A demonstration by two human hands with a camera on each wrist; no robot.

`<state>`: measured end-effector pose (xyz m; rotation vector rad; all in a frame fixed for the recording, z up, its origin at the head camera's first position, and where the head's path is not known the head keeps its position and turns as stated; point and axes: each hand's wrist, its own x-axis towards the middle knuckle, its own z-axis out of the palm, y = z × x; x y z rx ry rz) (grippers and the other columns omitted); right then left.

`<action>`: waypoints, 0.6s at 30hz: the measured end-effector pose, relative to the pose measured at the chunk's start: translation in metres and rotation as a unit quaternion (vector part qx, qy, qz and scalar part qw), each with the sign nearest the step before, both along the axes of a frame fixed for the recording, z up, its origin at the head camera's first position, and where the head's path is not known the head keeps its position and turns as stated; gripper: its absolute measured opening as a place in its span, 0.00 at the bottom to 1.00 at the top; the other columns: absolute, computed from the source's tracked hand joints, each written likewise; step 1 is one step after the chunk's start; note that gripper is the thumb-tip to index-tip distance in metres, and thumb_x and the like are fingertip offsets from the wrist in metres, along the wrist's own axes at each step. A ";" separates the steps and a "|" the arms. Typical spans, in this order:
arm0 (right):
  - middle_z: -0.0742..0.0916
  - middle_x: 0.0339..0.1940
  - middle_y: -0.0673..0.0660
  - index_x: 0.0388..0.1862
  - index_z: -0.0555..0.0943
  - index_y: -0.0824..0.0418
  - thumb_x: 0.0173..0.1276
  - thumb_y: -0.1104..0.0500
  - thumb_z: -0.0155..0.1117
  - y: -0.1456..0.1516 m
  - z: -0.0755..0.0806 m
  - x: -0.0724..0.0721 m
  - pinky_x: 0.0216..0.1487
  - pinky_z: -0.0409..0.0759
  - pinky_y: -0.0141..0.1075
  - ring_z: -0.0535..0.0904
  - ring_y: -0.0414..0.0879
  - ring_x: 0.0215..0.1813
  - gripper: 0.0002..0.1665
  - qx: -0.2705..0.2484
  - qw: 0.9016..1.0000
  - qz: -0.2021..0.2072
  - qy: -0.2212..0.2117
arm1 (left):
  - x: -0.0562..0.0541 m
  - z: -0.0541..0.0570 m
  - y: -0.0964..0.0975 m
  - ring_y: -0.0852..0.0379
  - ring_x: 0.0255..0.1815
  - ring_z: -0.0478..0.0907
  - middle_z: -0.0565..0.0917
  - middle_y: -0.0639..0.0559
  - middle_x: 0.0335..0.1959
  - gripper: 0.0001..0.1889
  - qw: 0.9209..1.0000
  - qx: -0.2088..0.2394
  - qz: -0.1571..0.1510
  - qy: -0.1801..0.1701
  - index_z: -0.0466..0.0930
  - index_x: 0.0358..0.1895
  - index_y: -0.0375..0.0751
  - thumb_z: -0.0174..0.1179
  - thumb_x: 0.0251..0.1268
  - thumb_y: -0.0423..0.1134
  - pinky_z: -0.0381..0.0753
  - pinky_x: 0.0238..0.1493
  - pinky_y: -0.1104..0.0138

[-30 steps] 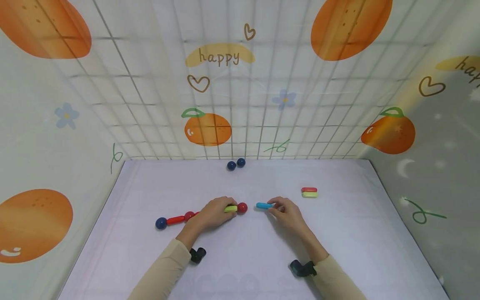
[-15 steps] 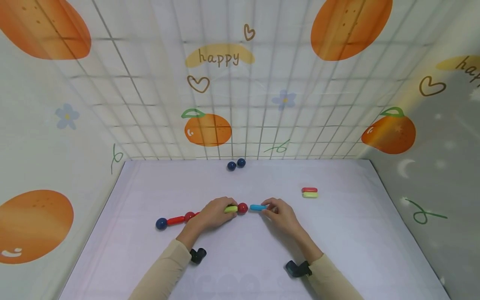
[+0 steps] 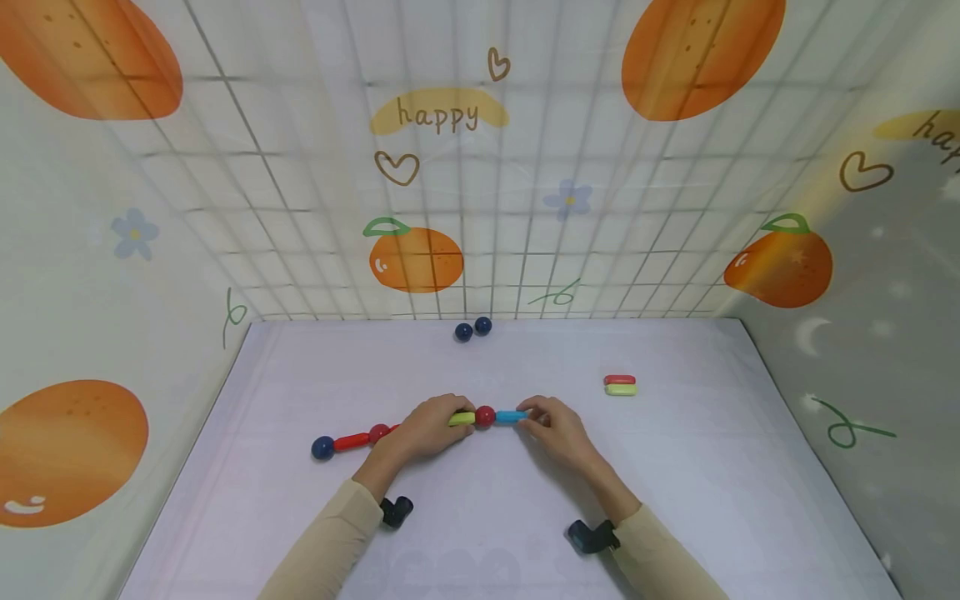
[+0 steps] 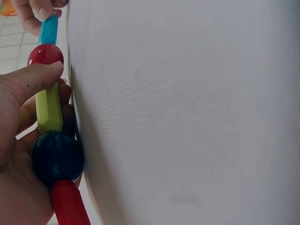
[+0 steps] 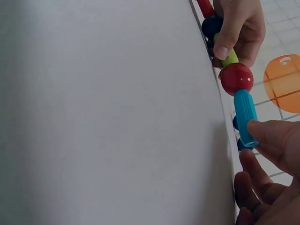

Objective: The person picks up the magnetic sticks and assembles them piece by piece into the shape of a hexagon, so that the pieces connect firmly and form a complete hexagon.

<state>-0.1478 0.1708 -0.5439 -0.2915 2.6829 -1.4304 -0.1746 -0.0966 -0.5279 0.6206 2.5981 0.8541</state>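
Note:
A chain of coloured rods and balls runs across the middle of the table. My left hand (image 3: 431,427) grips it around the yellow-green rod (image 4: 49,110), thumb near the red ball (image 4: 45,55). Below that rod, in the left wrist view, a dark blue ball (image 4: 58,158) and a red rod (image 4: 70,204) follow. My right hand (image 3: 558,429) pinches the free end of a light blue rod (image 5: 245,115), whose other end meets the red ball. At the chain's left end are a red rod (image 3: 352,441) and a blue ball (image 3: 323,447).
Two dark blue balls (image 3: 473,329) lie at the table's back edge. To the right, a red rod (image 3: 619,379) and a yellow-green rod (image 3: 620,390) lie side by side. A patterned curtain (image 3: 517,250) stands behind the white table (image 3: 697,467).
My right hand has moved left with the light blue rod, closing the gap until the rod's end meets the red ball. The left hand has stayed in place on the chain.

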 end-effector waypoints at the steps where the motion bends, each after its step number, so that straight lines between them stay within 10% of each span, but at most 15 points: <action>1: 0.80 0.35 0.48 0.49 0.85 0.51 0.67 0.61 0.71 -0.001 0.000 0.000 0.31 0.76 0.35 0.74 0.45 0.33 0.13 0.000 1.000 -0.001 0.000 | 0.000 0.000 0.000 0.57 0.47 0.74 0.80 0.60 0.48 0.19 1.000 -0.001 0.000 0.001 0.80 0.59 0.49 0.66 0.68 0.46 0.76 0.53 0.59; 18: 0.81 0.34 0.50 0.49 0.84 0.54 0.68 0.62 0.69 -0.030 0.001 -0.016 0.29 0.76 0.34 0.76 0.44 0.30 0.11 -0.021 1.000 0.020 0.013 | -0.005 0.007 0.004 0.58 0.42 0.75 0.78 0.58 0.43 0.24 0.998 -0.038 0.013 0.045 0.79 0.58 0.48 0.69 0.62 0.53 0.78 0.44 0.63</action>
